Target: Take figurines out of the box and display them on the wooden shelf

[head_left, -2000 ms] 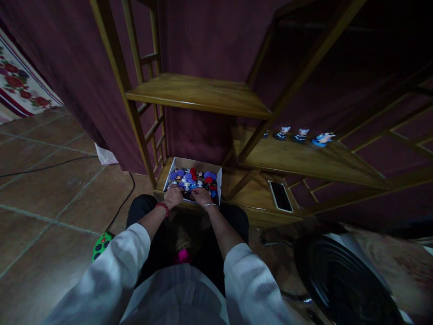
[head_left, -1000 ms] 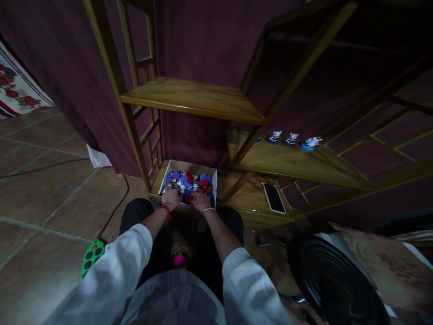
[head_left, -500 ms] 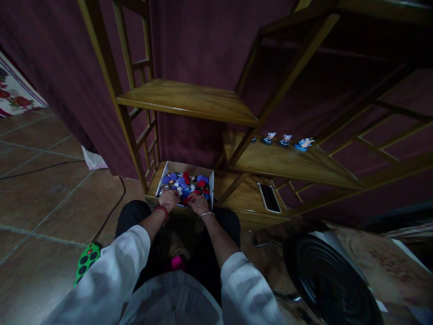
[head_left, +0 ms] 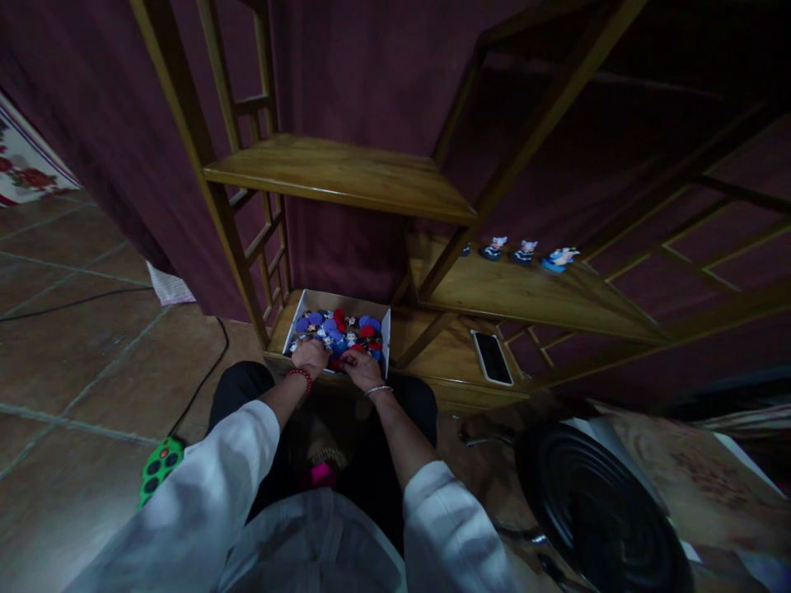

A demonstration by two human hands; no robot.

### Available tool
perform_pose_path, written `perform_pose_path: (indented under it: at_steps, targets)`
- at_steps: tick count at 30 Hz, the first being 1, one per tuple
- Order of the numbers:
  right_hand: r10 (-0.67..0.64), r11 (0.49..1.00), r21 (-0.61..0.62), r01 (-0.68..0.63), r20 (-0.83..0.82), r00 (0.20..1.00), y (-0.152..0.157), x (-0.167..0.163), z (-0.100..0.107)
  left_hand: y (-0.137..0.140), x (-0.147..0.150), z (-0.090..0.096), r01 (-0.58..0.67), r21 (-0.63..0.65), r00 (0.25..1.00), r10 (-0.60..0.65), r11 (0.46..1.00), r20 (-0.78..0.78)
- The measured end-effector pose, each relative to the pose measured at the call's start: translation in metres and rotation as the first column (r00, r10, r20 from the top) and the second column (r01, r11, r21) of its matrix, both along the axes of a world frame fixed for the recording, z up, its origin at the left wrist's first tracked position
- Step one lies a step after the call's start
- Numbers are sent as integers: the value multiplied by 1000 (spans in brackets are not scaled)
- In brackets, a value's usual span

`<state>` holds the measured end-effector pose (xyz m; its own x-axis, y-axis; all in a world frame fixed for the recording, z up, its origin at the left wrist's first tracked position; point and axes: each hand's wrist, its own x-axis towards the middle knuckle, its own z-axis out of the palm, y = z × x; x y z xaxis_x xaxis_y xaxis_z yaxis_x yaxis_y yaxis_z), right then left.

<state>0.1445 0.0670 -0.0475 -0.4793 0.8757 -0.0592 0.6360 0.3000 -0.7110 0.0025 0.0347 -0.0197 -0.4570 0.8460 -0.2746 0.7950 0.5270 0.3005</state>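
A white cardboard box (head_left: pixel 386 329) stands on the low wooden shelf, filled with small figurines (head_left: pixel 351 338) on round blue, purple and red bases. My left hand (head_left: pixel 311 356), with a red bead bracelet at the wrist, reaches over the front left of the box. Its fingers are curled down among the figurines, and what they grip is hidden. Close beside it, my right hand (head_left: pixel 363 368), wearing a silver bangle, has its fingers pinched at a red piece, seemingly a figurine's base. Their fingertips are a short way apart.
Several figurines (head_left: pixel 524 252) line the raised shelf at the right. A phone (head_left: pixel 493 357) lies on the lower board. A black round stool seat (head_left: pixel 602 506) is at lower right; a green game controller (head_left: pixel 161 469) at lower left. An upper wooden shelf (head_left: pixel 339 177) overhangs the box.
My left hand has shifted slightly right, towards the right hand. The right hand stays at nearly the same spot in the box. The view has moved a little.
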Motion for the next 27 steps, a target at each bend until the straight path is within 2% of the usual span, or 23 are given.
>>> perform_pose_path:
  at_steps: [3, 10, 13, 15, 20, 23, 27]
  targets:
    - [15, 1000, 8, -15, -27, 1000, -1, 1, 1, -1, 5, 2, -42, 5, 998, 43, 999, -42]
    - [-22, 1000, -3, 22, -102, 995, 2, 4, -9, -6, 9, -3, -8, 90, 991, 20, 996, -132]
    - [-82, 997, 2, 83, -128, 988, 4, 5, -12, -9, 9, -4, 5, 113, 991, 10, 994, -134]
    - [-124, 991, 32, 130, -129, 984, 6, 8, -10, -10, 9, -3, 9, 114, 992, 6, 993, -129]
    - [-193, 958, 203, 202, -63, 979, 12, 24, 1, -12, 7, -4, 11, 113, 993, 3, 994, -116]
    - [-184, 957, 226, 183, -17, 983, 16, 33, 3, -12, 7, -7, 7, 127, 994, 7, 992, -113]
    - [-101, 966, 245, 81, 71, 992, 17, 34, 3, -13, 7, -10, 10, 137, 993, 7, 991, -121]
